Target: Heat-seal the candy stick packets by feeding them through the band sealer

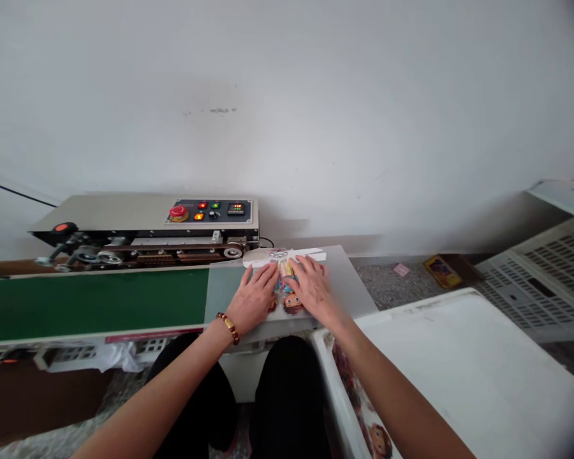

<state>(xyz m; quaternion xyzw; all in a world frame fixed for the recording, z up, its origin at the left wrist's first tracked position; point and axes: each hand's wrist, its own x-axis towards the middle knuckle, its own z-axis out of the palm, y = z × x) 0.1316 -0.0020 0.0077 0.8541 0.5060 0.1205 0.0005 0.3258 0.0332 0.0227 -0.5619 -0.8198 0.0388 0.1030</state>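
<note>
Head view: part-open left hand (254,296) and right hand (314,287), grip unclear, touch a packet (293,304) near the board's (347,275) back edge; uneven pressure might crease it.

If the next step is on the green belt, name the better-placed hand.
Left, most likely. The left hand rests on the side nearer the green belt, while the right hand lies farther off, across the figures.
</note>
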